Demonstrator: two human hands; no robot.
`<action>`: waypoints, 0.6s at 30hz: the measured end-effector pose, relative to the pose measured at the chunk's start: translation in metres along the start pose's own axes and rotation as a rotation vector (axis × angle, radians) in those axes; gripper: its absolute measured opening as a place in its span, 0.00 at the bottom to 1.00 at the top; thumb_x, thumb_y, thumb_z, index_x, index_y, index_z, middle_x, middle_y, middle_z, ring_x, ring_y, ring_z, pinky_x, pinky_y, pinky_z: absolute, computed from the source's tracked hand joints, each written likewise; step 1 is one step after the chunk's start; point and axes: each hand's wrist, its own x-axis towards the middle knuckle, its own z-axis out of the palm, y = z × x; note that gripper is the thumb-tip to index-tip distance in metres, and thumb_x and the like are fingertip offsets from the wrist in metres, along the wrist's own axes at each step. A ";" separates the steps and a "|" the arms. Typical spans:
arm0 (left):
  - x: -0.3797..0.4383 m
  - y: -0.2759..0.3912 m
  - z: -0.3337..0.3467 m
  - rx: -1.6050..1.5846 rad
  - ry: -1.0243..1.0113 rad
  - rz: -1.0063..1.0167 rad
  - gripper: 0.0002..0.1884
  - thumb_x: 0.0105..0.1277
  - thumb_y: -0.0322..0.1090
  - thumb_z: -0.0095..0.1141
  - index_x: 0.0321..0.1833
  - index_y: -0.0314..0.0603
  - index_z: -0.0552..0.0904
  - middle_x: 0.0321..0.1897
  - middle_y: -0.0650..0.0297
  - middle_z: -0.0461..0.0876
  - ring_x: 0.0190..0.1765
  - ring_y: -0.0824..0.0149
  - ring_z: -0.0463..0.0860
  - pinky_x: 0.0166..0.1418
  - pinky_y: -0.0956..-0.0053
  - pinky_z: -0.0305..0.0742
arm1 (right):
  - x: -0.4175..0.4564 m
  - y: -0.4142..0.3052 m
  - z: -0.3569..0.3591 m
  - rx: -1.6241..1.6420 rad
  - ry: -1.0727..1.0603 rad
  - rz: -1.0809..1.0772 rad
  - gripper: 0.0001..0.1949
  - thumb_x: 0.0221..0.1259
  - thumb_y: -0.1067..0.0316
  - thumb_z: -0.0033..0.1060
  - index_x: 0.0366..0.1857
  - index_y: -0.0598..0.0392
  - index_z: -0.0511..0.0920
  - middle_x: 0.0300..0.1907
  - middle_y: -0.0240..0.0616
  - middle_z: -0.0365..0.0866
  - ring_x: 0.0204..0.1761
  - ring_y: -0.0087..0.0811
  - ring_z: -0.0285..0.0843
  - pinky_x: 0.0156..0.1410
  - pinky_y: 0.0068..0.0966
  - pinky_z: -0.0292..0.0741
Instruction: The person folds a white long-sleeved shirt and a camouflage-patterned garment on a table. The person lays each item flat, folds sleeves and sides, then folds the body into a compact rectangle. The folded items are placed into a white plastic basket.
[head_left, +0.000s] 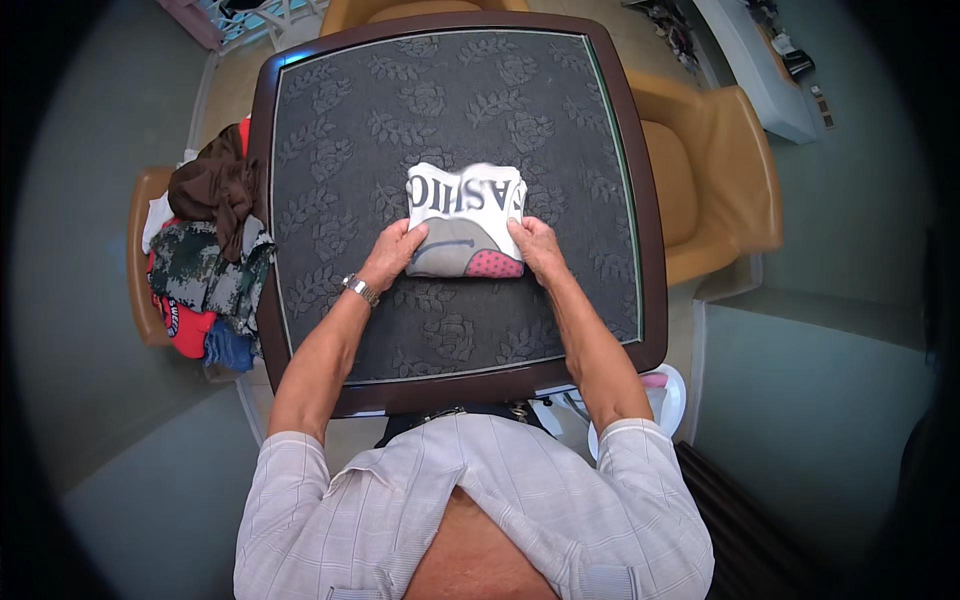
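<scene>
A white garment (465, 225), folded into a compact rectangle, bears large dark lettering, a grey printed shape and a red patch with dark dots. My left hand (394, 251), with a metal-band watch on its wrist, grips the folded garment's left edge, thumb on top. On the opposite edge my right hand (536, 244) grips it the same way. Both hands' fingers are partly hidden beneath the cloth. The garment is over the middle of the table; whether it touches the surface I cannot tell.
The table (652, 300) has a dark wood rim and a dark floral-patterned top. On a chair at its left lies a heap of clothes (214, 262), brown, camouflage, red and denim. A tan armchair (720, 180) stands at the right. Near my right elbow is a white basin (675, 401).
</scene>
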 end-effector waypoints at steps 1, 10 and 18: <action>-0.002 -0.002 0.000 0.004 0.031 -0.020 0.24 0.87 0.48 0.60 0.70 0.32 0.83 0.58 0.64 0.90 0.55 0.75 0.85 0.63 0.74 0.80 | -0.004 -0.003 0.001 0.009 0.008 0.010 0.21 0.80 0.53 0.70 0.56 0.64 0.85 0.46 0.35 0.92 0.44 0.22 0.86 0.52 0.25 0.82; -0.004 -0.017 0.013 -0.113 0.209 0.021 0.22 0.85 0.39 0.61 0.73 0.29 0.78 0.55 0.62 0.92 0.53 0.75 0.88 0.59 0.75 0.83 | -0.027 -0.009 0.003 -0.242 0.112 -0.007 0.33 0.67 0.54 0.79 0.69 0.64 0.78 0.49 0.48 0.92 0.52 0.41 0.91 0.63 0.39 0.84; -0.005 0.047 0.049 0.976 0.395 0.871 0.28 0.75 0.29 0.66 0.78 0.37 0.78 0.79 0.43 0.76 0.81 0.42 0.75 0.85 0.46 0.69 | -0.030 -0.060 0.055 -0.808 0.318 -0.807 0.27 0.69 0.68 0.72 0.72 0.60 0.77 0.78 0.59 0.69 0.83 0.61 0.63 0.86 0.57 0.62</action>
